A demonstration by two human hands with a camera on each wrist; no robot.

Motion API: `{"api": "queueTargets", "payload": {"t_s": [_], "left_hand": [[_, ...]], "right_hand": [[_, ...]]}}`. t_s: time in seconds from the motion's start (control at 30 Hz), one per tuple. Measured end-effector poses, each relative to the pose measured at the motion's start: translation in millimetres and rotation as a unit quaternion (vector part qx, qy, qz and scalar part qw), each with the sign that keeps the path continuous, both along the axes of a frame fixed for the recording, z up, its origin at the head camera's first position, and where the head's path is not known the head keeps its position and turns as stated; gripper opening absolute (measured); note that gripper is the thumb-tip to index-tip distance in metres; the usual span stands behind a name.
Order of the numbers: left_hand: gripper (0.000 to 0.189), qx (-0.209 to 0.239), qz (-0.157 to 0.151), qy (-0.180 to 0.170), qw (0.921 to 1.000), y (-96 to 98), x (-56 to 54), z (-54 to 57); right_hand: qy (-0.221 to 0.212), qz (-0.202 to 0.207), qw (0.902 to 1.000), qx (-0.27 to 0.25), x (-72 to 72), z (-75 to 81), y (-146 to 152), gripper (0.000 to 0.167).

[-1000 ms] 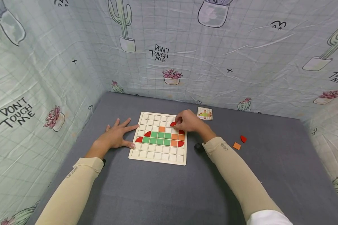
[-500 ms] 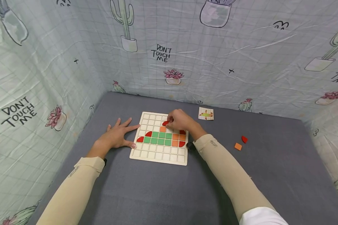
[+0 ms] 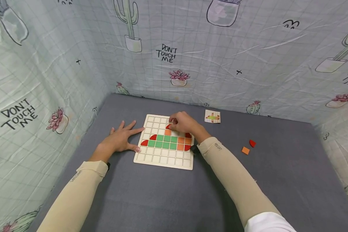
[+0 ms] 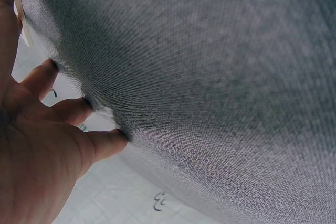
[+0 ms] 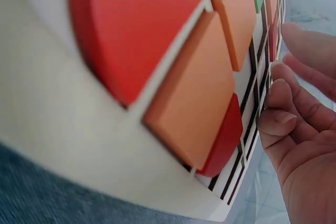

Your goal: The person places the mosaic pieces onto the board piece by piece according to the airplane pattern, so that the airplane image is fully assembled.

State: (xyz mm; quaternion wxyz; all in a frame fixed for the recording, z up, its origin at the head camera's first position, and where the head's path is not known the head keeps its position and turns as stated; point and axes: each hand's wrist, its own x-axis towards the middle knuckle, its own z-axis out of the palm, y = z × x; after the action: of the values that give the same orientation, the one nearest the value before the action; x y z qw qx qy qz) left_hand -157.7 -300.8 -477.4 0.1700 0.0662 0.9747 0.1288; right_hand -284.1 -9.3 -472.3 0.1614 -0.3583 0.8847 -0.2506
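A cream grid board (image 3: 150, 158) lies on the grey table, holding green square tiles (image 3: 166, 144), orange square tiles (image 3: 180, 147) and red quarter-circle tiles (image 3: 144, 143). My left hand (image 3: 117, 140) rests spread at the board's left edge, thumb and a finger on its rim. In the left wrist view, fingertips (image 4: 113, 141) touch the cloth. Over the upper part of the grid, my right hand (image 3: 184, 123) has its fingers curled at a red quarter-circle tile (image 3: 168, 127), just above a single orange tile (image 3: 168, 132). The fingers partly cover this tile.
A small pattern card (image 3: 212, 116) lies behind the board, to its right. Farther right are a loose orange square tile (image 3: 245, 150) and a loose red quarter-circle tile (image 3: 252, 143). A printed cloth (image 3: 203, 64) hangs along the back and sides of the table.
My right hand has moved left across the board with the red quarter-circle tile, from the right-hand columns to just above the single orange tile. The left hand stays at the board's edge.
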Motion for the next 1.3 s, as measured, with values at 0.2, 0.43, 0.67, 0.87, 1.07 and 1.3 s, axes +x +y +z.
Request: {"api": "queueTargets", "payload": {"t_s": [0.2,0.43,0.67,0.87,1.07,1.3], "left_hand": [[0.105,0.003,0.002,-0.003,1.0000,0.9,0.5,0.0],[0.106,0.007,-0.004,-0.001,1.0000,4.3,-1.9,0.6],[0.105,0.002,-0.006,-0.001,1.0000,5.8,-5.9,4.2],[0.106,0.004,0.000,-0.007,1.0000,1.5,-2.9,2.4],[0.107,0.006,0.001,-0.010,0.9999,1.0,0.2,3.0],[0.105,0.004,-0.005,-0.009,0.9999,3.1,0.5,4.3]], "right_hand": [[0.003,0.005,1.0000,-0.007,2.2,-1.2,3,0.019],[0.025,-0.009,0.9980,-0.057,14.7,14.2,46,0.020],[0.054,-0.035,0.9953,-0.072,40.8,14.5,142,0.019],[0.064,-0.113,0.9910,-0.031,64.1,9.5,230,0.024],[0.055,-0.191,0.9800,0.008,87.3,-4.9,290,0.032],[0.046,-0.215,0.9755,0.009,94.9,-14.5,303,0.033]]}}
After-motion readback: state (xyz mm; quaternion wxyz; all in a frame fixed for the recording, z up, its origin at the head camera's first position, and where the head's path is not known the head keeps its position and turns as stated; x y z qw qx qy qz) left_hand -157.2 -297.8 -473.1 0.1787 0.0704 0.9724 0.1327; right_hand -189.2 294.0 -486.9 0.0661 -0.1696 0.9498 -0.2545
